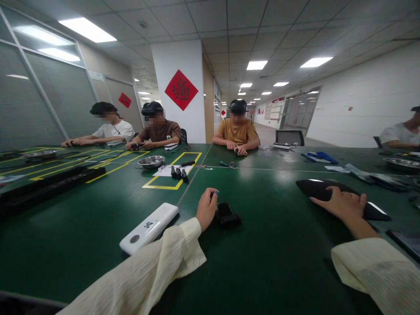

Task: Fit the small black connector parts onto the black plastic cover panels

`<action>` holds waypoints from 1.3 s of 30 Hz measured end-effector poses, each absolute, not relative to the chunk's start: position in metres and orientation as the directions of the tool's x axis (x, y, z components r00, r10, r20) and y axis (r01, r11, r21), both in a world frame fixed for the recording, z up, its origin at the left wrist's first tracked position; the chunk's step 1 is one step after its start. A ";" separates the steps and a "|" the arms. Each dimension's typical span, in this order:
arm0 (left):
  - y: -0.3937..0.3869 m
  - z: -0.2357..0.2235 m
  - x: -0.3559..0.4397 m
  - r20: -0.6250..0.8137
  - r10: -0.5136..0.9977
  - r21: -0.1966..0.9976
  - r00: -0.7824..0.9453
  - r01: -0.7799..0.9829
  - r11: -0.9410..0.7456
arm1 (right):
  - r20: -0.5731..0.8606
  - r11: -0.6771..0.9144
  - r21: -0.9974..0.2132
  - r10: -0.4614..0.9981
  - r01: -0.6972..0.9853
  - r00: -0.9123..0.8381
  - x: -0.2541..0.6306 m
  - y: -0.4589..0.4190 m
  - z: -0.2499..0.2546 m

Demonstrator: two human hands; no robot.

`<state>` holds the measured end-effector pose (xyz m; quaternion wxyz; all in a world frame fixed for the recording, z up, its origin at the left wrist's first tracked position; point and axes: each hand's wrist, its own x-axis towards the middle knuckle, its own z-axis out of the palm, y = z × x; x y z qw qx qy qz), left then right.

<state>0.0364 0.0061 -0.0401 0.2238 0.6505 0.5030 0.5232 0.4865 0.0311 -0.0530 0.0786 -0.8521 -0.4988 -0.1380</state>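
Observation:
My left hand [206, 206] rests on the green table [269, 245] with its fingers curled, touching a small black device [227, 214] that lies beside it. Whether the fingers grip the device is unclear. My right hand [343, 202] lies flat, palm down, on a black tray [316, 188] at the right. Both arms wear cream sleeves. A white power bank [149, 227] lies just left of my left forearm.
Three people sit across the table, a fourth at the far right. A metal bowl [151, 162] and small black parts [179, 173] sit in a yellow-taped rectangle. A long black tray [46, 186] is at the left; a phone [405, 243] near the right edge.

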 end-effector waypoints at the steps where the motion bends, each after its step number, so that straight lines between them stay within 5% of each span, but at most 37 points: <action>1: 0.006 -0.040 0.036 0.456 0.889 0.817 -0.054 0.421 -0.394 | 0.323 -0.493 0.004 0.824 0.870 0.465 0.486 0.031 -0.053; 22: 0.007 -0.042 0.037 0.451 0.892 0.822 -0.031 0.404 -0.402 | 0.524 -0.458 0.137 0.786 0.878 0.328 0.467 0.020 -0.045; 39: 0.004 -0.038 0.039 0.435 0.900 0.835 -0.020 0.383 -0.395 | 0.665 -0.163 0.281 0.743 0.946 -0.069 0.433 0.021 -0.045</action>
